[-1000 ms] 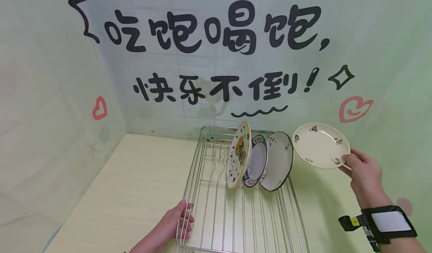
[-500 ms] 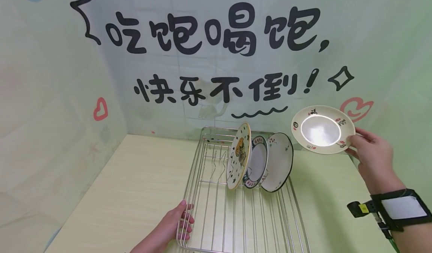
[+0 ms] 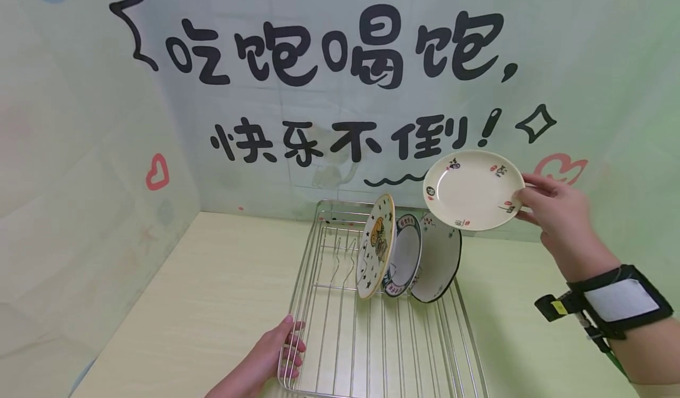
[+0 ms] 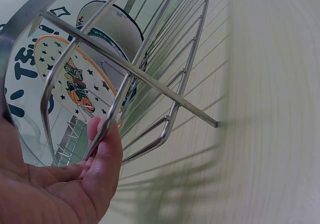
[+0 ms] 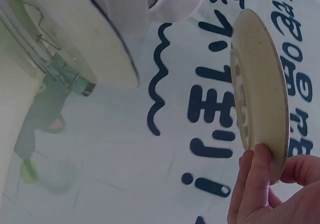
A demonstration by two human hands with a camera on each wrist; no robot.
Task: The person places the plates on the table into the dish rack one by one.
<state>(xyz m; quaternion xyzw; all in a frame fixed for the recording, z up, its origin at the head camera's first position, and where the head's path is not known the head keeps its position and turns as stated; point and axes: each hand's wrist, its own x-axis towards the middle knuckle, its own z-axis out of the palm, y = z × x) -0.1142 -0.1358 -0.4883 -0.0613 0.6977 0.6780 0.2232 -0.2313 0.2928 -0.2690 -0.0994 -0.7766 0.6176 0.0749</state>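
My right hand pinches the right rim of a cream plate with small red and black motifs, thumb on top and fingers beneath. The plate is raised, tilted toward me, and overlaps the rearmost plate in the head view. In the right wrist view the plate's underside shows. My left hand grips the near left side of a metal wire dish rack; the left wrist view has its fingers curled round a wire. Standing in the rack are a star-patterned plate, a dark-rimmed small plate and a black-edged white plate.
The rack stands on a pale wood-grain table. Behind it rises a printed wall sheet with large black lettering. A strapped device sits on the right wrist.
My right hand has raised the cream plate, first shifting right and then back left, so it now overlaps the black-edged plate from above. The left hand and rack have stayed put.
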